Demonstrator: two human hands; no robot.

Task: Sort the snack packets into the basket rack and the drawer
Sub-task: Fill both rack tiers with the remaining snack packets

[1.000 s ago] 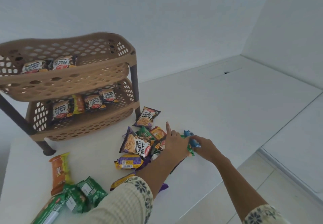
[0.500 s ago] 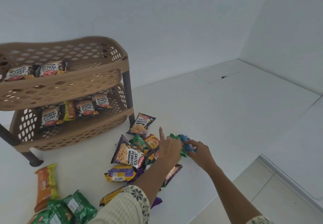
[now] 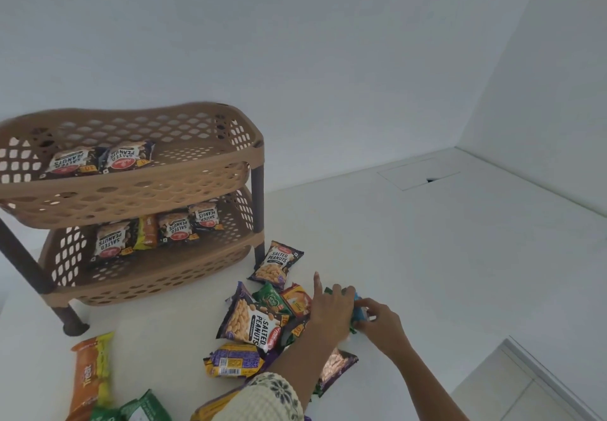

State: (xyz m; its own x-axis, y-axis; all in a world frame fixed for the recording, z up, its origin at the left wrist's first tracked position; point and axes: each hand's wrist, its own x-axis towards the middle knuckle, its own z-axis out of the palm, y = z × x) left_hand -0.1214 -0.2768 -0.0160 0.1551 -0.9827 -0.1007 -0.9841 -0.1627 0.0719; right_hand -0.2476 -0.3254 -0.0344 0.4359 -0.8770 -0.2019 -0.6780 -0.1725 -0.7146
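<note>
Head view. Worktop (image 3: 443, 256): white, carries everything.

Rack (image 3: 138, 195): two tiers, at the left, close to the back edge. Top tier (image 3: 197, 160) holds two peanut packets (image 3: 98, 161). Bottom tier (image 3: 147, 286) holds three more plus one orange-yellow packet (image 3: 146, 231). Both tiers have free room on the right. Drawer: not in view.

Pile (image 3: 253, 322): mixed packets at mid-worktop, in front of the rack's right leg and overlapping one another. A lone peanut packet (image 3: 276, 264) lies just beside that leg. A Treat packet (image 3: 88, 374) and green packets (image 3: 141, 409) lie toward the near left corner, well apart from the pile.

Left hand (image 3: 331, 312): at the right side of the pile, index finger straight up, the other fingers curled round a small blue-green bundle (image 3: 359, 312).

Right hand (image 3: 382, 322): touches the left hand, with thumb and fingers pinching the blue end of the same bundle. How many packets are in the bundle: cannot tell.

Step in hand (judgement): collecting one kind of small packet out of the pile before stowing it. Sorting is partly done, since most of the pile is unsorted.

Next move calls for lifting the bundle clear without dragging neighbouring packets, then carrying it to its place. The rack holds mostly peanuts, so the drawer seems likelier for this bundle, but that is unconfirmed.
</note>
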